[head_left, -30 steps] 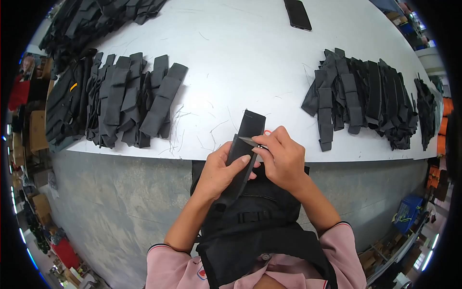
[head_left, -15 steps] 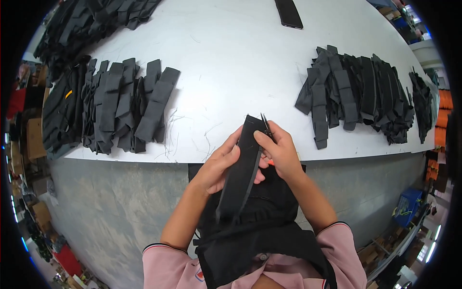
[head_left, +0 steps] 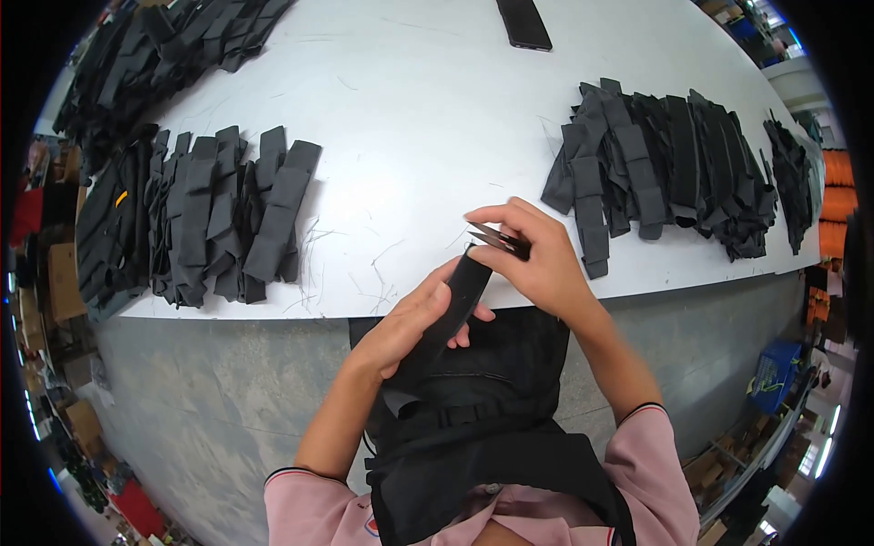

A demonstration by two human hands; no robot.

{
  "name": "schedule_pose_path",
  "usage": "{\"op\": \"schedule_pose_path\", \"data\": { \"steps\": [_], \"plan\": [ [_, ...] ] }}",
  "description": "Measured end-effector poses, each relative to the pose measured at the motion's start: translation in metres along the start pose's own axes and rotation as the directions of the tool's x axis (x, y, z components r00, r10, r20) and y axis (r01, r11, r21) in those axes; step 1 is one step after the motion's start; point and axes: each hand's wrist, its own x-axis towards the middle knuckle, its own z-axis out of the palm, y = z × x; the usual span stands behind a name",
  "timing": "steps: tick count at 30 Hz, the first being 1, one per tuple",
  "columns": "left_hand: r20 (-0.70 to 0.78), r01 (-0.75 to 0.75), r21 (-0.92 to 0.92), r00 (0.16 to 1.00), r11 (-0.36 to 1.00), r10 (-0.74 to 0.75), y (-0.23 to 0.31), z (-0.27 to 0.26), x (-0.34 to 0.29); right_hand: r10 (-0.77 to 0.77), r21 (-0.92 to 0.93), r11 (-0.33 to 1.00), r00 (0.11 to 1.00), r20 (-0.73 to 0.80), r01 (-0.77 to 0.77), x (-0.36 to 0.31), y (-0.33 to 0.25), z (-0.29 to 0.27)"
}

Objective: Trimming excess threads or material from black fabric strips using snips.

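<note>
A black fabric strip (head_left: 458,296) is gripped in my left hand (head_left: 410,325), thumb on top and fingers beneath. Its far end points up toward the table's near edge, and its lower part runs down over my dark apron. In my right hand (head_left: 537,259) are small dark thread snips (head_left: 499,239), blades parted and pointing left, just above the strip's far end. A thin loose thread shows near the blade tips.
On the white table (head_left: 410,136) lie piles of black strips at left (head_left: 228,214) and right (head_left: 637,164), with a larger heap (head_left: 173,64) at far left. A black phone (head_left: 525,25) rests at the back. Cut threads (head_left: 364,282) are scattered about.
My right hand has come off the strip's side and turned, bringing the snips' blades over its far end. The strip has turned narrower to view in my left hand.
</note>
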Motion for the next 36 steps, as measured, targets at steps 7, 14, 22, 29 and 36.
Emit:
{"op": "schedule_pose_path", "data": {
  "steps": [7,14,22,29,36],
  "plan": [
    [-0.088,0.024,0.33,0.996,0.944,0.005,0.0,0.002,0.001,0.234,0.534,0.774,0.938,0.256,-0.339,0.004,0.016,0.001],
    [-0.146,0.035,0.162,0.989,0.986,-0.011,0.003,0.003,0.002,0.194,0.437,0.896,0.956,-0.221,-0.08,-0.029,0.019,0.006],
    [-0.059,0.005,-0.011,0.998,1.0,-0.006,0.007,0.012,0.003,-0.023,-0.029,0.999,0.979,-0.205,0.018,-0.031,0.01,0.013],
    [-0.116,-0.013,0.108,0.993,0.994,0.026,0.004,0.012,-0.001,0.129,0.307,0.949,0.978,-0.166,-0.073,-0.035,0.019,0.01],
    [-0.077,-0.01,0.16,0.997,0.987,0.023,0.008,0.012,-0.004,0.289,0.567,0.734,0.927,0.239,-0.375,-0.025,0.022,-0.009]
  ]
}}
